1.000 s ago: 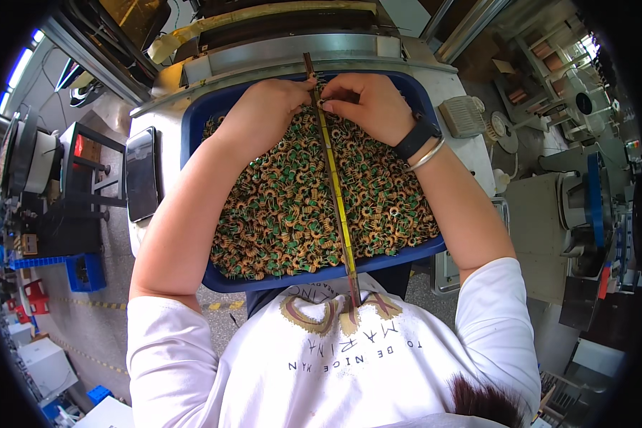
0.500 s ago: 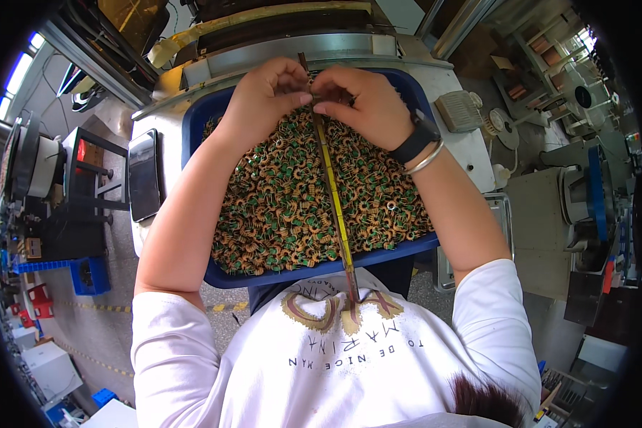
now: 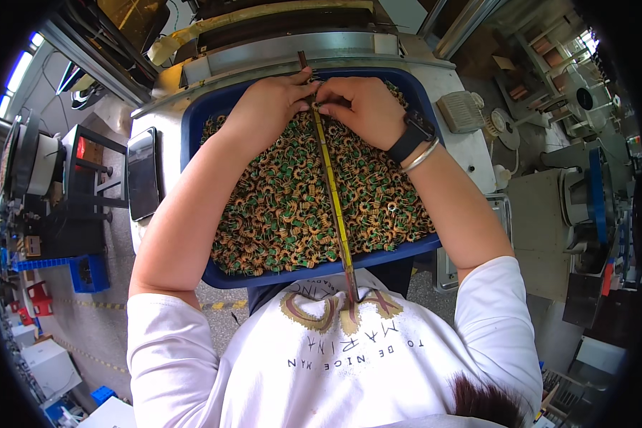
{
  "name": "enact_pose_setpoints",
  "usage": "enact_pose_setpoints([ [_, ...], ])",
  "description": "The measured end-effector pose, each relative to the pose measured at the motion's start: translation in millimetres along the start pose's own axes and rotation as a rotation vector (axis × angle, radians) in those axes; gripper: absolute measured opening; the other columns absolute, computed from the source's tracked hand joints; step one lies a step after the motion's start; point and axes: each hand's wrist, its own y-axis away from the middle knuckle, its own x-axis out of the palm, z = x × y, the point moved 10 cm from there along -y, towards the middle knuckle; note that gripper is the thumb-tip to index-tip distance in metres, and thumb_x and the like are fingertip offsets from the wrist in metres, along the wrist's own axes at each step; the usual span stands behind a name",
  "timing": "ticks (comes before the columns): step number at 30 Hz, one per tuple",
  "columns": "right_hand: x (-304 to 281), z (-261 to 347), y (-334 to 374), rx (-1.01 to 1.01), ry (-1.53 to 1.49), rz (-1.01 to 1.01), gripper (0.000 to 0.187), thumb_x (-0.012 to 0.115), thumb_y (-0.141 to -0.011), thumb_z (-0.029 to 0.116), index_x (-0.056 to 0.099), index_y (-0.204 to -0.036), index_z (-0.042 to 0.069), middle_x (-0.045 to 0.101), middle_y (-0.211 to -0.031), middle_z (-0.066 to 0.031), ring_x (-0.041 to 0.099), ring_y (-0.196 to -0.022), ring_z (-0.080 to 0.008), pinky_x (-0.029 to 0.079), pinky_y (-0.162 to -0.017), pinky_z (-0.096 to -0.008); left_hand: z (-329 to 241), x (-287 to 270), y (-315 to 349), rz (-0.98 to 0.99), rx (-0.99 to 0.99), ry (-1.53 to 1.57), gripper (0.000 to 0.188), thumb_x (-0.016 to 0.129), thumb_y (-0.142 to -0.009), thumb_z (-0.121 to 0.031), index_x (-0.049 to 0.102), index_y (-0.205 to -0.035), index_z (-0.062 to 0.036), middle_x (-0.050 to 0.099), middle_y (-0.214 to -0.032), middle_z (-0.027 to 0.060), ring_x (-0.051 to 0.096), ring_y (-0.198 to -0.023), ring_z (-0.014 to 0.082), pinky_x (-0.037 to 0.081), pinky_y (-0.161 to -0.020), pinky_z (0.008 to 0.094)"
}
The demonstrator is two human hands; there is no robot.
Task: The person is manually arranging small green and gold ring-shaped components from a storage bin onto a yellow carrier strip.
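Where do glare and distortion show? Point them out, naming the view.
Head view: glare whites out the bright strips at far upper left, and the bangle shines; head view: the tray looks bowed, and the picture's corners fall to black.

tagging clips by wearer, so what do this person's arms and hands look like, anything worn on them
Short, loose white sleeves, with no gloves. The left hand is bare, with nothing visible on its wrist. Above the right hand sit a black watch on a wide dark strap and, nearer the elbow, a slim silver-coloured bangle.
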Motion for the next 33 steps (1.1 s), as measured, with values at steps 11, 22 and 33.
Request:
enact_pose_setpoints([
  [11,-63.6,-16.0,12.7,0.021,0.095,-0.096,0.025,0.066,-0.08,0.014,0.066,-0.105,0.008,0.066,-0.076,-0.0068,0.063,-0.07,-0.014,0.05,-0.064,-0.0275,36.7,-39.2,11.6,-0.022,-0.307,-0.001,0.039,0.065,-0.078,-0.007,0.057,-0.117,-0.0047,0.058,-0.115,0.0198,0.059,-0.101,0.0321,0.047,-0.085,0.038],
  [22,-58.2,-45.4,51.6,0.124,0.271,0.063,0.021,0.066,-0.079,0.014,0.066,-0.096,0.002,0.067,-0.08,-0.0123,0.065,-0.073,-0.024,0.05,-0.066,-0.0326,68.4,-9.2,39.3,0.16,-0.361,0.063,0.022,0.066,-0.073,-0.002,0.056,-0.093,0.0007,0.06,-0.078,0.0149,0.059,-0.074,0.0303,0.046,-0.069,0.0384],
  [33,-50.2,-43.0,48.9,0.135,0.175,0.023,0.022,0.065,-0.077,0.009,0.064,-0.099,0.002,0.066,-0.083,-0.0118,0.064,-0.074,-0.022,0.051,-0.068,-0.0324,13.2,-42.6,26.7,-0.087,-0.179,0.013,0.015,0.062,-0.076,0.002,0.063,-0.091,0.0002,0.063,-0.096,0.0153,0.06,-0.086,0.0339,0.048,-0.076,0.0372],
])
